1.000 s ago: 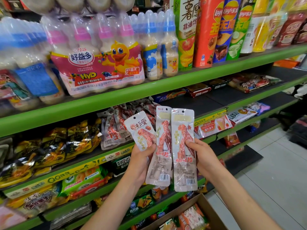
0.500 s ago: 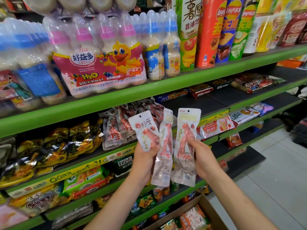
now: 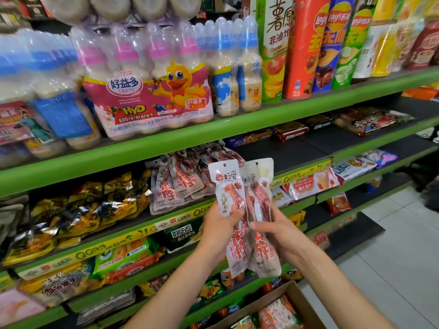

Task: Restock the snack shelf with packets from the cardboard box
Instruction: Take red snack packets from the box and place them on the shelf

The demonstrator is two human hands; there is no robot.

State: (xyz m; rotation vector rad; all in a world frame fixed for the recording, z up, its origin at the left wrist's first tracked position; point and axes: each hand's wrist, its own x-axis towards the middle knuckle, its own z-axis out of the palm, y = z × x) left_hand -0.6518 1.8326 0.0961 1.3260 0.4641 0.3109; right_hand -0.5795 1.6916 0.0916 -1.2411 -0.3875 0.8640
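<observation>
Head-camera view: the left hand [image 3: 219, 230] and right hand [image 3: 282, 236], each clasping the packets [image 3: 249, 210], have closed a fanned trio into one stack before the matching shelf pile [image 3: 183, 179], ready for shelving. Cardboard box [image 3: 306, 305] waits below. Lay's cans [image 3: 332, 43] and "HYD" bottles [image 3: 152, 91] stand above.
</observation>
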